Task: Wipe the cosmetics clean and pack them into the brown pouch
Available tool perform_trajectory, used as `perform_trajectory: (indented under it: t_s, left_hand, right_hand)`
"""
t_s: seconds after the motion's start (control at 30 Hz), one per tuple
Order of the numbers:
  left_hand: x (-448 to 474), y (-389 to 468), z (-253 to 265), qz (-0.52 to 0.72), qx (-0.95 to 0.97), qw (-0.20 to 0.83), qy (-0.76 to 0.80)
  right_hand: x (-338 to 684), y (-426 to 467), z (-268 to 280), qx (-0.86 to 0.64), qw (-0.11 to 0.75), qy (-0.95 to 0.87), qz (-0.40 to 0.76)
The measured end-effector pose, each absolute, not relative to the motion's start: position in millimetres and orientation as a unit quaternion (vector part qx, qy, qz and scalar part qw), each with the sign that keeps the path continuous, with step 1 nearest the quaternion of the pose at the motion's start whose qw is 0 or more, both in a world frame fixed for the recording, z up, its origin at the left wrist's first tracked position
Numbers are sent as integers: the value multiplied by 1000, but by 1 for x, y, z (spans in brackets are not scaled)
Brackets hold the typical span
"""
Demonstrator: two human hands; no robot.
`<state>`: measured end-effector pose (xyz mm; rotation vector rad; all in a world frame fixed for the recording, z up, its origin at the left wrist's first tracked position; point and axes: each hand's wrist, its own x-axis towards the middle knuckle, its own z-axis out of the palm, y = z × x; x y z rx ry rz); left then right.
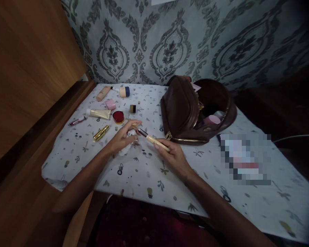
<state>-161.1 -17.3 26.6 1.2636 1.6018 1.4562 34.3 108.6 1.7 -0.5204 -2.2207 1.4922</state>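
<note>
My right hand [171,152] is closed on the pale handle of a makeup brush [151,139], which has a silver ferrule. The brush slants up to the left, its bristle end at the fingers of my left hand [125,135]. A crumpled white tissue [125,149] shows under my left palm, gripped by those fingers; part of it is hidden. Just beyond my left hand lie a round red-topped jar [118,117] and a small black-and-gold cap [133,108]. Left of it lies a gold lipstick tube [101,133].
A brown zippered bag [181,106] stands open at the back right, a pink-topped item [212,120] inside. Cream tubes [100,114], a pink box [110,104] and a blue-lidded jar [124,91] lie back left. A wooden cabinet [36,61] borders the left; a blurred-out object [243,159] lies right.
</note>
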Motion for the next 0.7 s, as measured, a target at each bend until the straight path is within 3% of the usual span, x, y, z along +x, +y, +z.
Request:
perform_trajectory:
  t_s: [0.7]
  left_hand:
    - [-164,-10,12,498,422,283,703]
  right_hand:
    - [35,107,-2,-151,184,-819,523]
